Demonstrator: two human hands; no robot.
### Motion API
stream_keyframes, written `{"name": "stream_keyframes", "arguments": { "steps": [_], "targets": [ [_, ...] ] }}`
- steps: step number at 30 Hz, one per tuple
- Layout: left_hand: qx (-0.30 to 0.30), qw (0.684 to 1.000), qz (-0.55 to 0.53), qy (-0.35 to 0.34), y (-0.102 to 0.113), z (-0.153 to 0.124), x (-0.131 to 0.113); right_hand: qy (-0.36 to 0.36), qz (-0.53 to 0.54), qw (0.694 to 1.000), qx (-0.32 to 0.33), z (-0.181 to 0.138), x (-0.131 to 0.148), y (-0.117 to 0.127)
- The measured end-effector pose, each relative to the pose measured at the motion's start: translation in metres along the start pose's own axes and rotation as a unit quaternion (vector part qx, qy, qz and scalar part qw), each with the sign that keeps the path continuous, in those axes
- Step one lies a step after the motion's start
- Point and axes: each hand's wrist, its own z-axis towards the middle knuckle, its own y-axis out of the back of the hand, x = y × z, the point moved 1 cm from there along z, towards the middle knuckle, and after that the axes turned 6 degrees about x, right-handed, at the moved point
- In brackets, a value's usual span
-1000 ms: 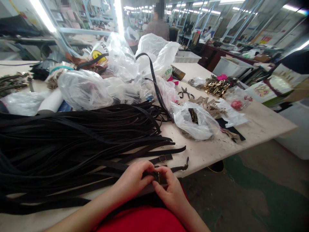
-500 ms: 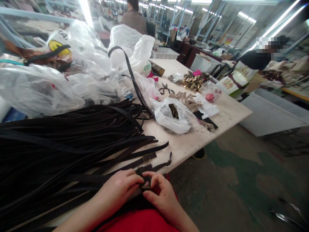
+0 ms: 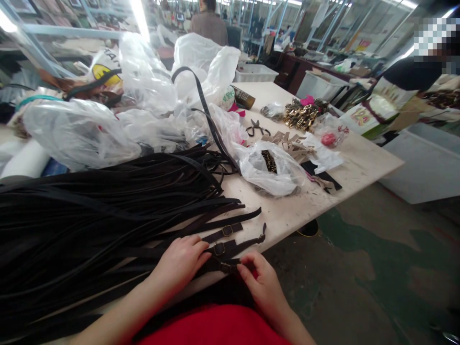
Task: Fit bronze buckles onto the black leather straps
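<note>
One buckled strap [image 3: 225,268] lies at the frame's lower centre, its end pinched in the right hand [image 3: 264,278]; whether the left hand [image 3: 179,261] grips it, I can't tell. A loosened pinch could drop it off the table [image 3: 276,220].

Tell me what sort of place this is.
Probably a factory floor or workshop, perhaps for leather-like goods: dark straps are piled along the table, gold-toned metal fittings lie heaped farther back, and strip lights shine in the background.
</note>
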Motion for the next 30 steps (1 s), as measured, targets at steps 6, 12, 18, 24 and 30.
{"name": "stream_keyframes", "arguments": {
  "steps": [6,12,18,24,30],
  "targets": [
    [0.026,0.999,0.025,0.002,-0.001,0.019,-0.011,0.037,-0.161,0.973,-0.158,0.019,-0.015,0.034],
    [0.052,0.998,0.017,0.025,0.002,0.029,-0.015,0.076,-0.255,0.96,-0.093,0.036,-0.025,0.039],
    [0.046,0.998,0.05,0.004,0.001,0.041,-0.026,0.096,-0.262,0.953,-0.118,0.037,-0.015,0.032],
    [0.033,0.999,-0.02,-0.033,0.001,0.038,-0.025,0.167,-0.261,0.95,-0.028,0.041,0.017,0.02],
    [0.012,0.997,-0.062,-0.042,0.006,0.033,-0.018,0.147,-0.309,0.939,0.032,0.046,0.02,0.014]
  ]
}}
